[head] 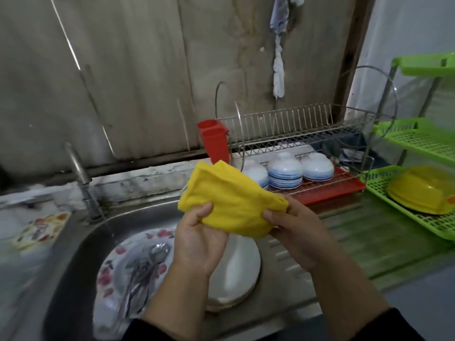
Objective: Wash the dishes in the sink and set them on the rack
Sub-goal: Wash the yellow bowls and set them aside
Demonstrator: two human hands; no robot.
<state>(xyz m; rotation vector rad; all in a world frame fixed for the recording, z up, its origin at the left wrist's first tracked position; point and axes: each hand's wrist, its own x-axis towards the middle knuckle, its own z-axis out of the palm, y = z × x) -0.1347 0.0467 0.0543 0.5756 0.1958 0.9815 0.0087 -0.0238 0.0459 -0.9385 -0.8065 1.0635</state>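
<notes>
The left hand (197, 238) and forearm hide part of the white plates (236, 274). The yellow cloth (231, 200) covers one bowl (256, 174). The cutlery (145, 269) is blurred.

Three upturned bowls (285, 172) on one wire rack (302, 134), one yellow cloth (234, 205), two hands, one red cup holder (214, 141), one floral plate (118, 264) (spoons on it uncountable).

green plastic shelf (418, 143), yellow tub (422, 190), hanging rag (279, 70)
</notes>
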